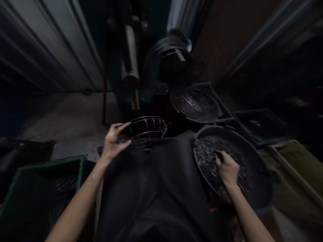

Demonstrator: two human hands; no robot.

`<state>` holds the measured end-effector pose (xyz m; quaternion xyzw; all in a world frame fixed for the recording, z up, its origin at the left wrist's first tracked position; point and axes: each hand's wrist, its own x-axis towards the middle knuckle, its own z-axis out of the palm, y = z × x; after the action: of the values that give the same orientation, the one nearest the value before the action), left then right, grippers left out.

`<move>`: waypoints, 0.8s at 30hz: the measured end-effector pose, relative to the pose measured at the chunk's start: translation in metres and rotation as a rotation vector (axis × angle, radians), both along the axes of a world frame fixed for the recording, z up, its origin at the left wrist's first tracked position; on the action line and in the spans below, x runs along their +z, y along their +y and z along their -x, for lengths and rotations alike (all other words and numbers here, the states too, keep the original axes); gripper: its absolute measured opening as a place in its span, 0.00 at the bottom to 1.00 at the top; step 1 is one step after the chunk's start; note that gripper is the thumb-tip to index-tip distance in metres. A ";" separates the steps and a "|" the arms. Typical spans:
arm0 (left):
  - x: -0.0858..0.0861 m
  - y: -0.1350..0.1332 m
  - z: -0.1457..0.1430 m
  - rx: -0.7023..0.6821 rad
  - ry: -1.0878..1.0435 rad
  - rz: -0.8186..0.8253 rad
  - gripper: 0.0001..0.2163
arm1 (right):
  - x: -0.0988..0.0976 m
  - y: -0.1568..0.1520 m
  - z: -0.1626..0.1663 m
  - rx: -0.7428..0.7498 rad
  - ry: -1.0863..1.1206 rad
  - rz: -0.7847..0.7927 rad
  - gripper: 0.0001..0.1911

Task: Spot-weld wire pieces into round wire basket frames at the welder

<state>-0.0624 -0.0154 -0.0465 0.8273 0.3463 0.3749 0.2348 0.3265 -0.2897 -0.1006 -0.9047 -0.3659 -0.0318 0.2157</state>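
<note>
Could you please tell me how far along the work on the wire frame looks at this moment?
Done: hard to judge; stacked wire work sits in a tray behind. In hand: the left hand holds the round wire frame by its rim, and the right hand reaches into the basin of small metal pieces. Left: many pieces remain in the basin.

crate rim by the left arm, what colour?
Green, on the crate rim; the one head view shows it, beside the left hand.
</note>
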 end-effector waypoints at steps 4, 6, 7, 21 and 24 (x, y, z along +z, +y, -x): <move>0.001 -0.004 -0.002 0.024 0.028 0.034 0.26 | 0.011 0.020 0.007 -0.028 -0.062 -0.147 0.31; 0.004 -0.006 -0.004 0.020 0.034 0.045 0.26 | 0.016 0.028 0.025 -0.061 -0.003 -0.228 0.29; 0.005 -0.007 -0.005 0.015 0.032 0.050 0.26 | 0.016 0.033 0.038 -0.024 0.036 -0.263 0.28; 0.024 -0.003 -0.020 -0.089 0.195 0.049 0.29 | 0.087 0.153 0.152 0.898 0.475 -0.300 0.11; 0.025 -0.002 -0.021 -0.110 0.206 0.043 0.29 | 0.095 0.184 0.158 1.083 0.027 -0.285 0.14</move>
<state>-0.0414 -0.0177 -0.0219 0.8740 0.3304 0.2669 0.2360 0.1684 -0.1061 -0.0057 -0.5498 -0.7677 0.0459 0.3261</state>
